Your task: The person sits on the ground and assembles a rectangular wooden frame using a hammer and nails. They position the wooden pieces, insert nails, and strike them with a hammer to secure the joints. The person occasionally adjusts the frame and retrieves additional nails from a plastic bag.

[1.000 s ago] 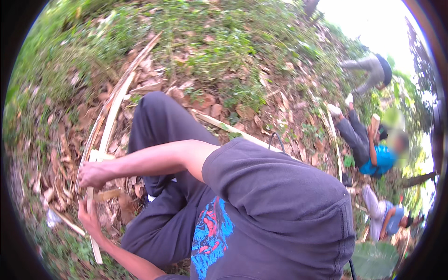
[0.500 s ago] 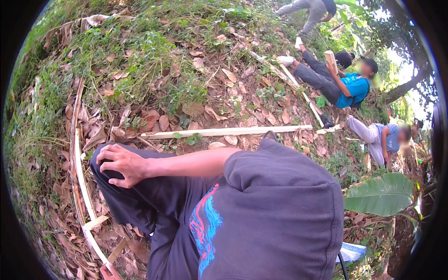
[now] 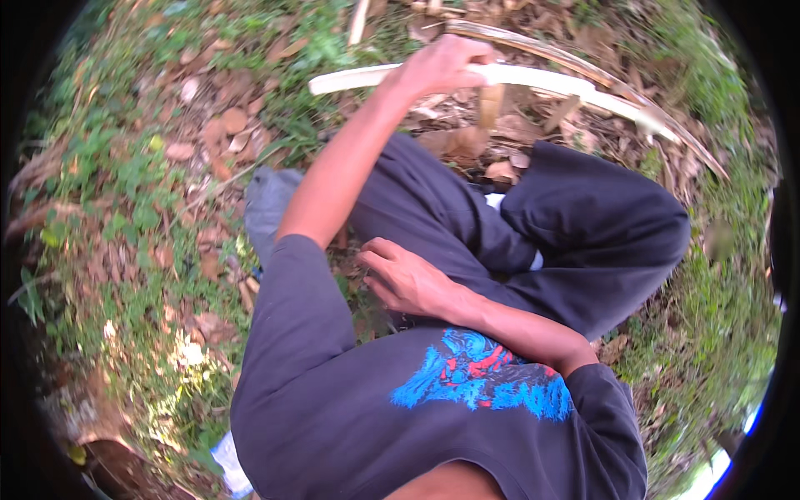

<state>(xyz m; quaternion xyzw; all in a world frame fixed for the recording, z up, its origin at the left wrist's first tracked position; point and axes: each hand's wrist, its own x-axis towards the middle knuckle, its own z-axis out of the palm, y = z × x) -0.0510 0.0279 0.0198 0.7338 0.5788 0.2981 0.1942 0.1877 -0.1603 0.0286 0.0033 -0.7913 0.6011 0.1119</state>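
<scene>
My left hand (image 3: 450, 65) reaches across to a long pale wooden strip (image 3: 550, 81), its fingers closed around it. Lens distortion makes the strip look curved; it lies beyond my crossed legs. Two short pieces, a flat tan stick (image 3: 490, 107) and a thinner stick (image 3: 563, 112), extend from the strip's near side. Just behind runs a rough brown wooden strip (image 3: 575, 62). My right hand (image 3: 408, 281) rests by my left thigh, fingers loosely bent and apart, with nothing visible in it.
My dark-trousered legs (image 3: 600, 242) are folded between me and the strip. Grey cloth (image 3: 271, 204) lies beside my left arm, and a white-and-blue packet (image 3: 231, 465) is at lower left. Another pale stick (image 3: 359, 22) lies farther off. Dry leaves and grass cover the ground.
My view has swung left and down, so the other people have left it. My right hand has come off my knee to my left thigh. My left hand now shows fully on the strip.
</scene>
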